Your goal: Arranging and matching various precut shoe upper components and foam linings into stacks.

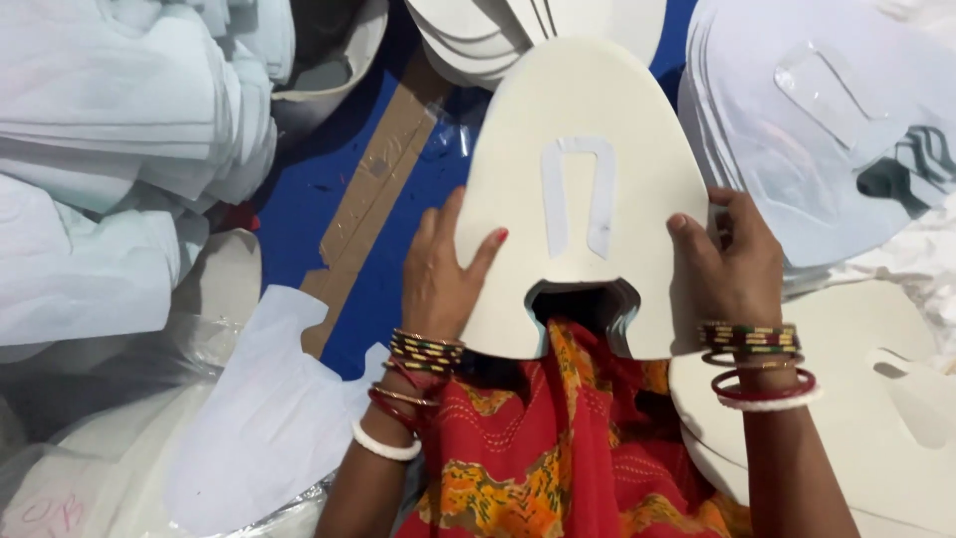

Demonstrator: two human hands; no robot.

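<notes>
Head camera looks down on a cream foam cut-out [588, 149], rounded at the far end and notched at the near edge, held flat over a red patterned lap [558, 448]. It carries a pale U-shaped strip [578, 194] near its middle. The left hand [438, 274] grips the left edge, fingers curled under and thumb pressed on top; the right hand [732, 264] holds the right edge the same way.

Holding it well looks to me like a matter of even pressure at both edges, thumbs off the strip, so the sheet stays flat.

Room is tight. A stack of like pieces [846, 120] lies just beside the right edge, white fabric bundles [119, 130] crowd the left, and more cut-outs [528, 30] sit beyond the far tip. Open blue surface [309, 189] with a cardboard strip [368, 184] shows to the left.
</notes>
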